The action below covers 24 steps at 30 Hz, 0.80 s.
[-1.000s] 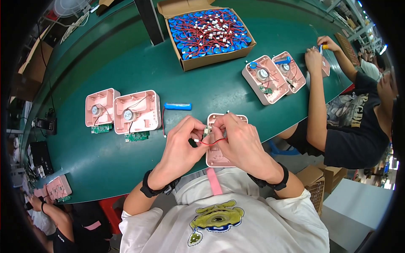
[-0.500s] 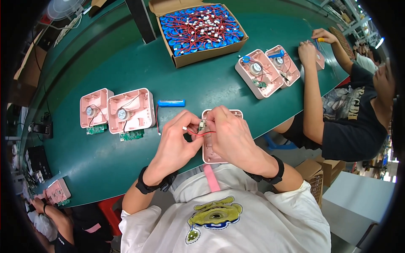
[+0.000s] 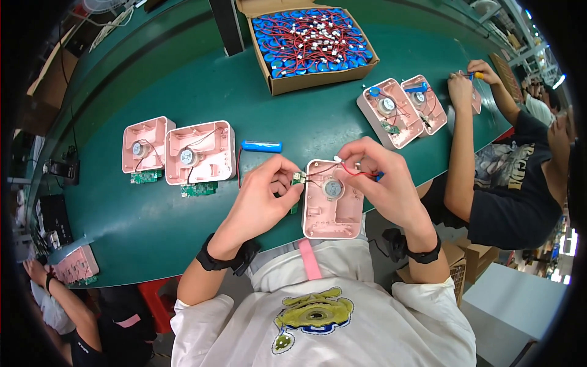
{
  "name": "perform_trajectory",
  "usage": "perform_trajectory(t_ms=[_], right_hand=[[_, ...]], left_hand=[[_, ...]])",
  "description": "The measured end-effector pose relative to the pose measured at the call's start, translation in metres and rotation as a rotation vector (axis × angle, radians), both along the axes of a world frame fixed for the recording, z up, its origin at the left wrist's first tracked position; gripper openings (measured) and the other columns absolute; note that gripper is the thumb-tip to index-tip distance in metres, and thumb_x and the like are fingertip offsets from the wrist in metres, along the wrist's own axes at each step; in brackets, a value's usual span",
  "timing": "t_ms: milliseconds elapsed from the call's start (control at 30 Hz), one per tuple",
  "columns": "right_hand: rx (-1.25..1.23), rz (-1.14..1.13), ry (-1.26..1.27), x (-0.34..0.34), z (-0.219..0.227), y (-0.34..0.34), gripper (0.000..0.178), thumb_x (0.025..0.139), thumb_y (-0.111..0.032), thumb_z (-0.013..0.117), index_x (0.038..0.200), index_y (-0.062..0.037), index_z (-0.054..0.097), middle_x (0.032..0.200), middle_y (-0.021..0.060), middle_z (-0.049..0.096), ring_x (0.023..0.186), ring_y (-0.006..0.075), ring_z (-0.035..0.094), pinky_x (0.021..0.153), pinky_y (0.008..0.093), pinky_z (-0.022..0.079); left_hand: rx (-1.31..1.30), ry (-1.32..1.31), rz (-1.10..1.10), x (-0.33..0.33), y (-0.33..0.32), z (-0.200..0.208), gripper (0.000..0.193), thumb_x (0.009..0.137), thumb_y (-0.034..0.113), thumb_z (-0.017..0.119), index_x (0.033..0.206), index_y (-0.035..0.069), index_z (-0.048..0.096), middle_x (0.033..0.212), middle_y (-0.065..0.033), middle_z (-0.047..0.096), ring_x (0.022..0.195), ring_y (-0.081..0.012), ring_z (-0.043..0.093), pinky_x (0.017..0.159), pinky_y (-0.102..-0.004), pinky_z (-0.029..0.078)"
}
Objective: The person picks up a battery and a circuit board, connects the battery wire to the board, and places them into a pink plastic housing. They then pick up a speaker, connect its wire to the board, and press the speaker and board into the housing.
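Note:
A pink plastic housing half point(image 3: 313, 228) lies open on the table edge in front of me, with a round speaker point(image 3: 332, 189) inside. My left hand point(image 3: 260, 196) pinches a small green circuit board point(image 3: 297, 179) by the housing's left wall. Thin wires run from the board into the housing. Above the right wall, my right hand point(image 3: 394, 186) is closed on a red battery lead point(image 3: 350, 171) with a white plug point(image 3: 337, 159) at its end. A bit of blue battery point(image 3: 380, 176) shows under that hand; the rest is hidden.
Two pink housings point(image 3: 200, 127) with speakers and green boards stand to the left, beside a loose blue battery point(image 3: 262, 147). A cardboard box point(image 3: 324, 81) of wired blue batteries sits at the back. More housings point(image 3: 391, 113) and a co-worker point(image 3: 507, 165) are at right.
My hands have moved apart, uncovering the housing and speaker. The red lead and white plug, earlier between both hands, are now at my right hand. The whole view has shifted slightly.

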State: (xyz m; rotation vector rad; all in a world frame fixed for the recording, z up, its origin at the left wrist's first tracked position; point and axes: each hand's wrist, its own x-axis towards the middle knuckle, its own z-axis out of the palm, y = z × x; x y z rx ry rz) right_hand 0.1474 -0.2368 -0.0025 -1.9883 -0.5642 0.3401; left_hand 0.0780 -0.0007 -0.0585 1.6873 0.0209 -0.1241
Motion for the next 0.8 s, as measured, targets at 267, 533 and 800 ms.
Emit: perform_trajectory(t_ms=[267,533,800], right_hand=[[0.081,0.023,0.079,0.004,-0.015,0.008,0.019,0.092,-0.002,0.081,0.109,-0.0017,0.071,0.08,-0.0012,0.065,0.062,0.0001,0.052,0.053,0.0227,0.04],[-0.057,0.052,-0.468,-0.01,-0.03,0.027,0.014,0.091,-0.005,0.081,0.102,-0.0012,0.073,0.085,0.0081,0.072,0.061,0.0182,0.067,0.055,0.031,0.053],[-0.144,0.063,-0.502,-0.016,-0.031,0.03,0.015,0.09,-0.003,0.078,0.102,-0.0024,0.069,0.086,0.0095,0.07,0.066,0.0254,0.07,0.056,0.0343,0.055]], left_hand=[[-0.041,-0.003,0.033,-0.001,-0.001,-0.003,0.018,0.092,-0.004,0.075,0.103,-0.005,0.061,0.09,-0.0066,0.061,0.072,-0.0082,0.06,0.061,-0.0251,0.05],[0.19,-0.252,0.089,-0.002,-0.015,0.006,0.016,0.088,-0.005,0.076,0.098,-0.004,0.063,0.09,-0.0094,0.061,0.068,-0.0133,0.062,0.061,-0.0273,0.051],[0.235,-0.232,0.047,-0.006,-0.012,0.01,0.017,0.09,-0.008,0.075,0.103,-0.008,0.064,0.102,-0.01,0.064,0.079,-0.0116,0.065,0.064,-0.0247,0.055]])
